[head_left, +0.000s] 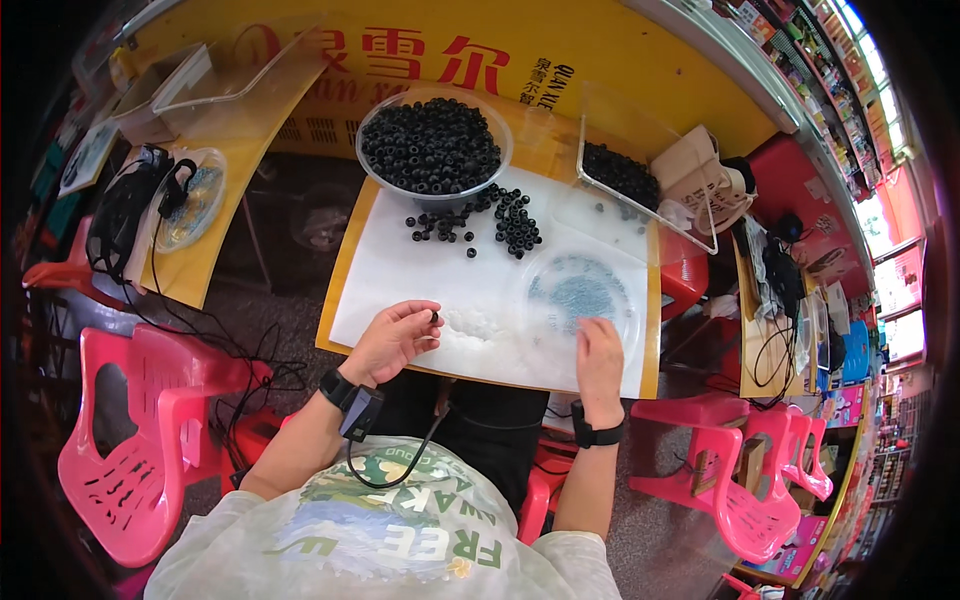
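A: The left hand is raised a little off the white sheet, thumb and forefinger pinched together on one small black bead. That grip looks thin to me.

B: Agreed. The bead sits right at the fingertips, barely covered. If the pinch loosens, I'd expect it to drop and roll off the sheet's near edge, just below the knuckles.

A: And the right hand?

B: It lies flat, fingers extended and close together, tips touching the rim of the clear round dish of small bluish pieces. It holds nothing that I can see.

A: A nudge there could slide the dish or spill those pieces.

B: Likely. Beyond both sets of fingertips lie loose black beads, and further off the full bowl. A sleeve sweeping forward could scatter them.
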